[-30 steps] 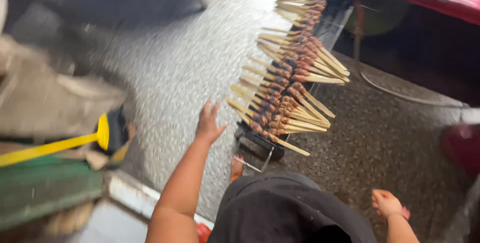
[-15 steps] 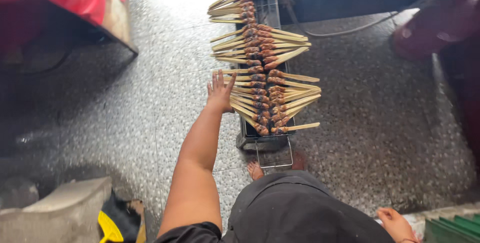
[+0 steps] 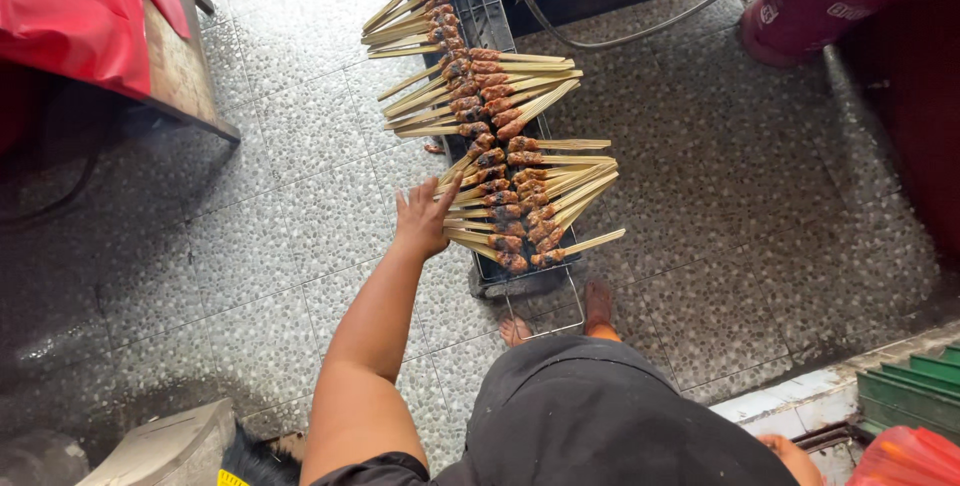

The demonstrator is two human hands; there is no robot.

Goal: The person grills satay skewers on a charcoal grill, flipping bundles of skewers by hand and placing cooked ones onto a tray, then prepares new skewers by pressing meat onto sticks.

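Observation:
A long narrow black grill stands on the tiled floor, covered by two rows of meat skewers with bamboo sticks pointing out to both sides. My left hand reaches down with spread fingers and touches the stick ends of the nearest skewers on the grill's left side. Whether it grips one I cannot tell. Only a sliver of my right hand shows at the bottom edge, beside my dark clothing. My bare feet stand just before the grill's near end.
A wooden table with a red cloth stands at the upper left. A red gas cylinder with a hose lies at the upper right. A green crate sits at the lower right, a grey block at the lower left.
The view has swung so the grill now sits centred. My left hand moved from the floor beside the grill onto the nearest skewer sticks.

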